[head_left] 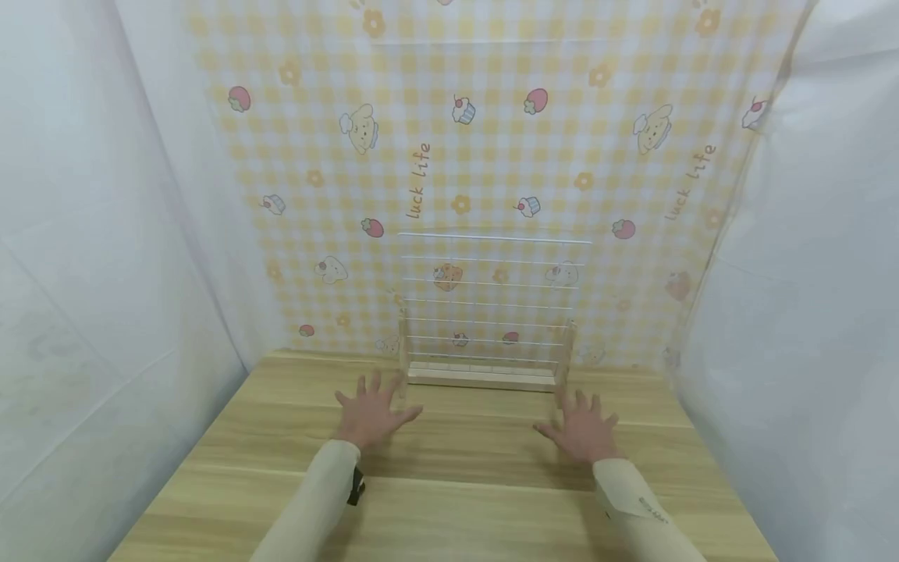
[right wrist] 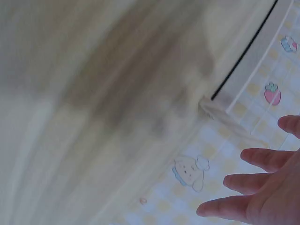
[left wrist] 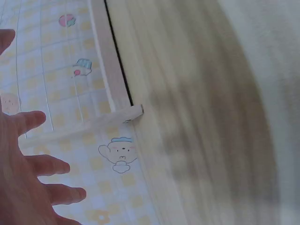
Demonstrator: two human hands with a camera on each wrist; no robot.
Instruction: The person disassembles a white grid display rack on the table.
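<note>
A rack with a white wire grid and a pale wooden frame (head_left: 485, 381) stands upright at the back of the table. My left hand (head_left: 372, 414) is in front of its left post, fingers spread and holding nothing. In front of the right post is my right hand (head_left: 584, 429), its fingers spread too and nothing in its grasp. The left wrist view shows the left hand (left wrist: 23, 173) beside the rack's wooden foot (left wrist: 126, 114). The right wrist view has the right hand (right wrist: 267, 192) near the other foot (right wrist: 220, 115).
The wood-grain table (head_left: 463, 453) runs back to a yellow checked cloth (head_left: 492, 156) with cartoon prints, hanging behind the rack. White sheets close in the left side (head_left: 84, 234) and the right side (head_left: 808, 312).
</note>
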